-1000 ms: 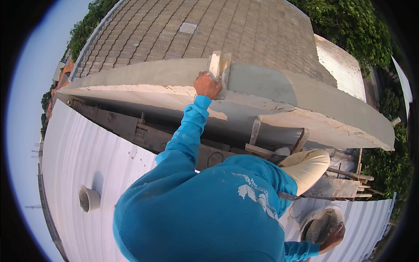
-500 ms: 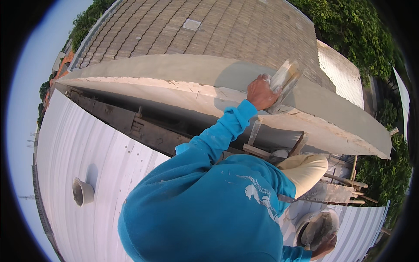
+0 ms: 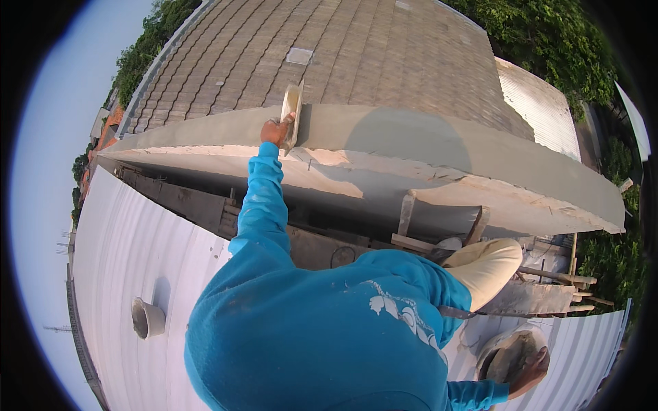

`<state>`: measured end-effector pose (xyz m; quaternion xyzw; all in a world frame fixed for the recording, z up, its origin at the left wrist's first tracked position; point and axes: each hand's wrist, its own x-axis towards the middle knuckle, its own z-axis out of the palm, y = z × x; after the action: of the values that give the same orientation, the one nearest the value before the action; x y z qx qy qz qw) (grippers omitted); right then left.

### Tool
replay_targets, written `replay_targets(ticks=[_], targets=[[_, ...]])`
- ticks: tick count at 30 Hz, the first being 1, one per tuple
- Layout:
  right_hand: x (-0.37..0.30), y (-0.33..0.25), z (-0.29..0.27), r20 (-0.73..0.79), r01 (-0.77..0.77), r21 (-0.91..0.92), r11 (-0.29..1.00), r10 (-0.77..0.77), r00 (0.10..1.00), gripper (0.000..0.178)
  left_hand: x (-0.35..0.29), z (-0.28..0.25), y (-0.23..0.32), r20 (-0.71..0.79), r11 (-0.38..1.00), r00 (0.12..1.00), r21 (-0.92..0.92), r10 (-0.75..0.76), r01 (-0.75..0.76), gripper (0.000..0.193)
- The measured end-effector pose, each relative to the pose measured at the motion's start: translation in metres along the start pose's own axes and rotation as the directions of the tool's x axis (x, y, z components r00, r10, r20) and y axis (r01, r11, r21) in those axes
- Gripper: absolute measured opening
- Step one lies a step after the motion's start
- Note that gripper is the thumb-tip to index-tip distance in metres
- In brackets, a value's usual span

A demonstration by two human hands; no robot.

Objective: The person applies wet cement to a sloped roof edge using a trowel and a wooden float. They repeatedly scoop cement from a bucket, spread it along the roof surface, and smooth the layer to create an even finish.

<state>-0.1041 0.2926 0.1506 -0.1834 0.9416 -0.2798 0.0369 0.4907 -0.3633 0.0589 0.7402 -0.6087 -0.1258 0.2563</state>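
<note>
My left hand [image 3: 276, 130] is closed round a pale plastering float [image 3: 292, 109]. The float stands on edge against the smooth grey plastered top of a long wall [image 3: 404, 140], left of the middle. At the lower right, my right hand [image 3: 530, 375] lies at the rim of a round bucket [image 3: 484, 356], its fingers curled over the edge. Grey wet mortar [image 3: 510, 359] sits inside that bucket. Both arms wear blue sleeves, and the blue top covers much of the lower picture.
A tiled roof [image 3: 384, 61] rises behind the wall. Below the wall runs a dark gap with wooden planks [image 3: 181, 192] and props. White corrugated sheeting [image 3: 116, 253] carries a second bucket [image 3: 147, 318] on the left. Bamboo poles [image 3: 562, 277] stick out at the right.
My left hand has carried the float leftward along the wall top, from right of the middle to left of it. My right hand stays at the bucket rim.
</note>
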Motion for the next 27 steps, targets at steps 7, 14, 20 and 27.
replay_targets(ticks=[7, 14, 20, 27], targets=[[-0.008, 0.036, 0.013, -0.091, -0.032, -0.042, 0.999, 0.028, 0.995, 0.056, -0.078, 0.035, 0.105, 0.132, 0.995, 0.989, 0.064, 0.061, -0.07, 0.078], [-0.014, 0.043, 0.014, -0.015, -0.294, 0.088, 0.952, 0.297, 0.955, 0.057, -0.169, 0.108, 0.236, 0.215, 0.952, 0.928, -0.078, 0.305, -0.295, 0.071], [-0.026, 0.063, 0.014, -0.037, -0.319, 0.186, 0.929, 0.331, 0.943, 0.055, -0.247, 0.144, 0.356, 0.416, 0.925, 0.827, -0.131, 0.378, -0.357, 0.067], [-0.04, 0.059, 0.009, -0.072, -0.289, 0.179, 0.94, 0.306, 0.949, 0.056, -0.319, 0.206, 0.452, 0.467, 0.824, 0.681, -0.363, 0.565, -0.435, 0.06]])
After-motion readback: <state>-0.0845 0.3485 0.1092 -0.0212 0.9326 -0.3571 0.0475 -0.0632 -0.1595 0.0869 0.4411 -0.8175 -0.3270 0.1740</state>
